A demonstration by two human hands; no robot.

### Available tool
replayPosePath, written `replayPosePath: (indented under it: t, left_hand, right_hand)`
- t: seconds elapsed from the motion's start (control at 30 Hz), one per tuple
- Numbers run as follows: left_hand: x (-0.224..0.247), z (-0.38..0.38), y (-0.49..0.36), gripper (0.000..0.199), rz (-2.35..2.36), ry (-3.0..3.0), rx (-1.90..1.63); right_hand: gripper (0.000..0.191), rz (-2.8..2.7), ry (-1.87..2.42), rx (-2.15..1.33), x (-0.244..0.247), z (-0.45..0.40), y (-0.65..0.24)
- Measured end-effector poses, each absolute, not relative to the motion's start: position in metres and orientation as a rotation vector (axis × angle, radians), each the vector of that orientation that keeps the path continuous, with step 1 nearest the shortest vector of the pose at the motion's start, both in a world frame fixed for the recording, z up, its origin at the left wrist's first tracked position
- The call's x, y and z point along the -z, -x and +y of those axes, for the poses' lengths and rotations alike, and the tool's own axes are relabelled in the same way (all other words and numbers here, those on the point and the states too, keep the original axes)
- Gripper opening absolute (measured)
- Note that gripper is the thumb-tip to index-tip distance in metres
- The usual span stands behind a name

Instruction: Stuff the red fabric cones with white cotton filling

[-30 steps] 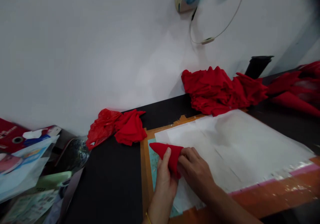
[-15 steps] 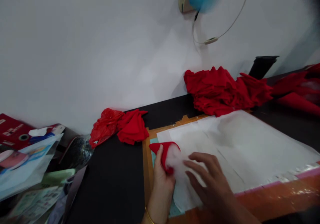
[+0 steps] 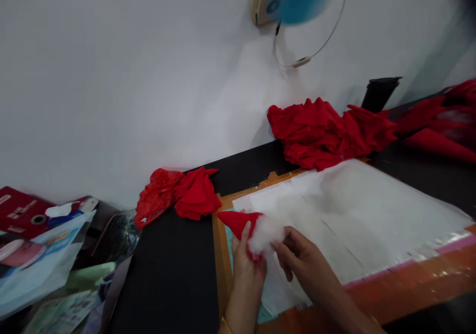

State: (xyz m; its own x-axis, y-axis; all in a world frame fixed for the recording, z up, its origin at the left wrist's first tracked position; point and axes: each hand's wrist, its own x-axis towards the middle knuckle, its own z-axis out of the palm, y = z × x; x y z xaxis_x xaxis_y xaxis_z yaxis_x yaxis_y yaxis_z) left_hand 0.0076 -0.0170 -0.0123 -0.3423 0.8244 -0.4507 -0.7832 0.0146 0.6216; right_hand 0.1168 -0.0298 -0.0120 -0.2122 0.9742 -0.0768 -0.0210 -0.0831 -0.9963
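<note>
A small red felt cone (image 3: 234, 220), like a hat, lies on its side in my left hand (image 3: 247, 259), its tip pointing left. My left fingers are wrapped round it near the open end. White fluffy stuffing (image 3: 266, 232) bulges out of that opening. At its right edge, my right hand (image 3: 307, 254) pinches the stuffing between thumb and fingers. Both hands are above a white sheet (image 3: 372, 215) taped down on the black table (image 3: 167, 274).
Heaped red fabric pieces (image 3: 327, 133) lie at the back, with more red cones (image 3: 442, 143) to the right. A red plastic bag (image 3: 158, 192) and red cloth (image 3: 197, 192) sit left of the sheet. Boxes and papers (image 3: 40, 259) crowd the far left. A corded device (image 3: 266, 4) hangs on the wall.
My right hand has closed from spread fingers to a pinch on the stuffing. The stuffing bulges more fully at the opening. The view has shifted slightly.
</note>
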Motion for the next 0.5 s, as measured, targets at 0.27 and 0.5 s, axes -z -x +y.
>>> replayPosePath:
  t: [0.27, 0.5]
  left_hand:
    - [0.018, -0.009, 0.000, 0.023, 0.891, 0.083, -1.615]
    - [0.015, -0.007, 0.006, 0.025, 0.835, 0.139, -1.563]
  right_hand:
    - [0.012, -1.618, 1.239, -0.951, 0.035, -0.014, -0.116]
    - [0.032, -1.722, 1.052, -0.403, 0.025, -0.042, -0.135]
